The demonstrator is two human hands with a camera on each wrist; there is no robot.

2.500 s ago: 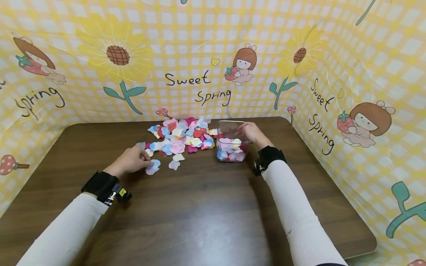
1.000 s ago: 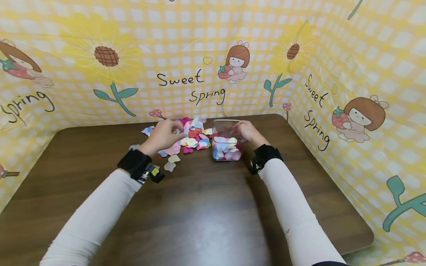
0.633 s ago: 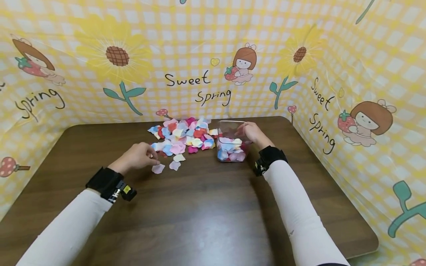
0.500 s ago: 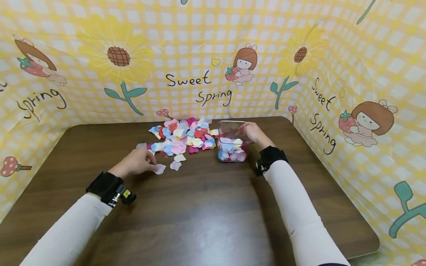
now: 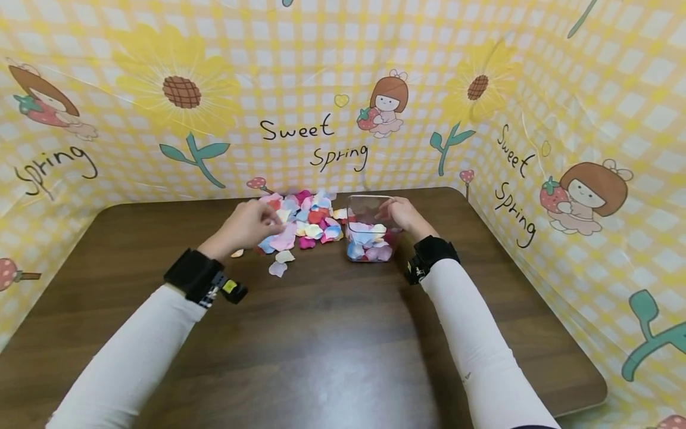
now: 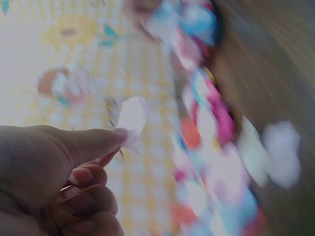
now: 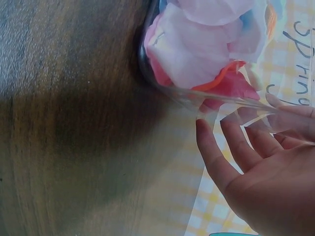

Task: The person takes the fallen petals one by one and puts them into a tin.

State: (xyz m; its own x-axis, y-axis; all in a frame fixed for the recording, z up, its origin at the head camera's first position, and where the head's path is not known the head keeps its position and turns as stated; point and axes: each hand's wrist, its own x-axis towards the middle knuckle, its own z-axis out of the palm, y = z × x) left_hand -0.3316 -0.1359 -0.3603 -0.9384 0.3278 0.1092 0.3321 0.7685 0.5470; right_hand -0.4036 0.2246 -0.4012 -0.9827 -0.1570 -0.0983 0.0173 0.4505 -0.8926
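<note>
My left hand point(image 5: 243, 226) is raised at the left side of a pile of artificial flower petals point(image 5: 318, 217). Between thumb and index finger it pinches a pale pinkish-white petal point(image 6: 133, 118), clear in the left wrist view; the other fingers are curled. At the pile's right stands a clear plastic container point(image 5: 370, 210), upright and partly filled with pink, blue and cream petals point(image 5: 367, 245). My right hand point(image 5: 405, 217) holds its right wall near the rim. The right wrist view shows fingers point(image 7: 211, 147) along the outside and the thumb by the rim.
Two loose petals, one cream point(image 5: 284, 256) and one pale lilac point(image 5: 277, 269), lie in front of the pile. Another small petal point(image 5: 237, 253) shows below my left hand. A patterned yellow checked cloth point(image 5: 300, 71) stands behind the brown table point(image 5: 321, 333).
My left hand picked a pale petal off the table at the left and lifted it up and rightward toward the container. The right hand and the container stayed in place.
</note>
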